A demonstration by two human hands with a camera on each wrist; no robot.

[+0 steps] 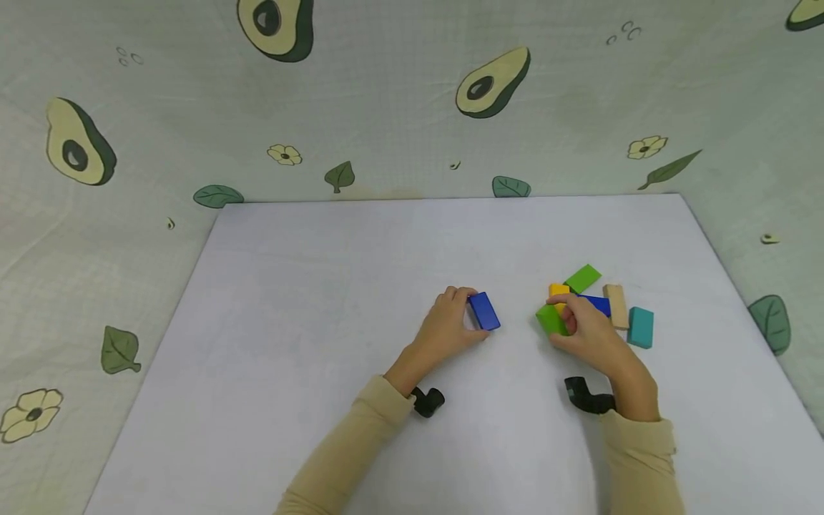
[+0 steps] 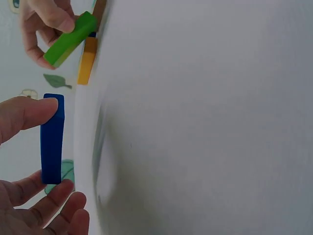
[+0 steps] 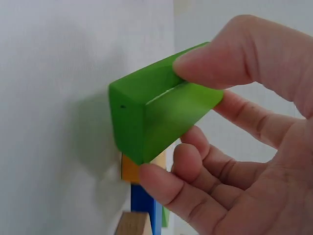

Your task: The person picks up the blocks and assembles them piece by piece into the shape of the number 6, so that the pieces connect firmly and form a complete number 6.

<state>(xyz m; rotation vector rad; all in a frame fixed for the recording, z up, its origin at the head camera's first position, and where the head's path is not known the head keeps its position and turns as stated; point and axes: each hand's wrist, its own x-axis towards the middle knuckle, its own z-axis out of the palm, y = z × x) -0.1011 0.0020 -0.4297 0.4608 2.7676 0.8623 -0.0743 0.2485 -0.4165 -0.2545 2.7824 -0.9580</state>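
Near the middle of the white table, my left hand (image 1: 443,327) pinches a blue block (image 1: 485,312) end to end. In the left wrist view the thumb presses one end of the blue block (image 2: 52,139) and fingertips touch the other. To the right, my right hand (image 1: 591,340) grips a green block (image 1: 549,320) between thumb and fingers. The right wrist view shows this green block (image 3: 128,115) tilted and above the table. Behind it sit a yellow block (image 1: 558,289) and a second blue block (image 1: 599,305), both partly hidden.
Around the right hand lie a second green block (image 1: 583,278), a plain wooden block (image 1: 616,306) and a teal block (image 1: 641,327). Black wrist cameras (image 1: 589,398) stick out from both wrists. An avocado-print cloth (image 1: 399,107) surrounds the white tabletop (image 1: 309,300).
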